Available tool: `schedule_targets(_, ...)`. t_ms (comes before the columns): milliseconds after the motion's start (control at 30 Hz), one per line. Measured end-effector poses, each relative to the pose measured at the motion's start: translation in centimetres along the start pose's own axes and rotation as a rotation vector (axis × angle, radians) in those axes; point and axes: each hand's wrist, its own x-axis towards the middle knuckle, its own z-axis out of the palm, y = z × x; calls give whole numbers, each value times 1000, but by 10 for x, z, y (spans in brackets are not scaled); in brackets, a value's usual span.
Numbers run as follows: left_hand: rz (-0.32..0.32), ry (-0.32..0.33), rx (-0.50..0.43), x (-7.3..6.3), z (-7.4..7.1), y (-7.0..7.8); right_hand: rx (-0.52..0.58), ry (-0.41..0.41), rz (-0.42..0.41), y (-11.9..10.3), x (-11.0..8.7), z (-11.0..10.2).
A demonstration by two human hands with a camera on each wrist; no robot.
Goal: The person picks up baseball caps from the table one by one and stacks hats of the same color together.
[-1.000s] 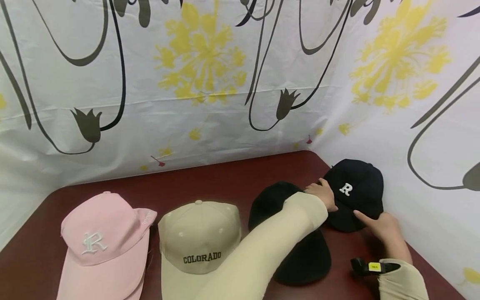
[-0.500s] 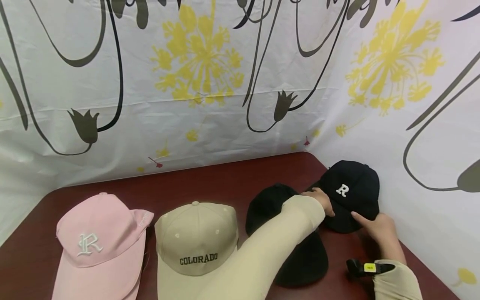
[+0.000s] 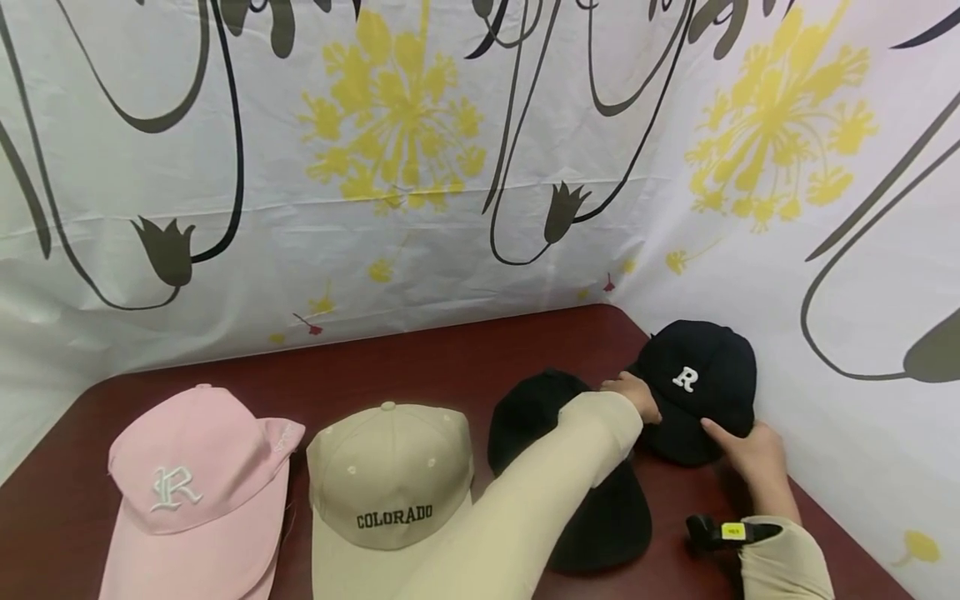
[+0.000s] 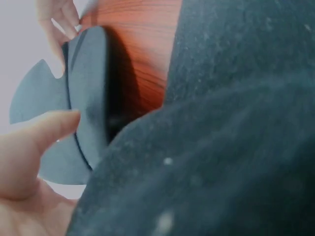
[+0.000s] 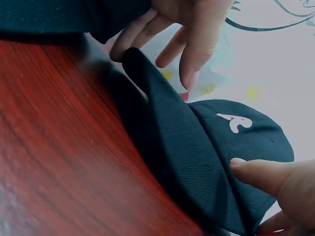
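Note:
A black baseball cap with a white R (image 3: 697,392) sits at the far right of the table by the side wall. My left hand (image 3: 633,397) grips its left side; in the left wrist view the left thumb (image 4: 51,129) lies over it. On the near right side, my right hand (image 3: 757,462) holds the cap, thumb on top near the brim seam. The right wrist view shows the white letter (image 5: 236,123), the brim (image 5: 182,142) and the right thumb (image 5: 261,174). Some left fingers (image 5: 170,49) show around the brim's far edge.
A plain black cap (image 3: 607,525) lies under my left forearm (image 3: 517,500), partly hidden. Farther left are a beige COLORADO cap (image 3: 397,475) and a pink cap (image 3: 195,467). Patterned white cloth (image 3: 420,250) walls the back and right of the dark red table (image 3: 450,358).
The left fingers have come down at the side of the R cap. The head view has shifted slightly. The right hand keeps its hold, and the other caps stay put.

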Motion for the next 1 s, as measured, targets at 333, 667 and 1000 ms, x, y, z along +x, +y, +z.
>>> schedule_targets(333, -45, 141, -113, 7, 3, 5, 3, 78, -34, -3, 0, 7)
schedule_targets(667, 13, 165, -192, -3, -19, -5, 71, 121, -20, -12, 2, 8)
schedule_targets(1000, 90, 155, -152, -6, -39, -16, 212, 125, 45, -25, -1, 7)
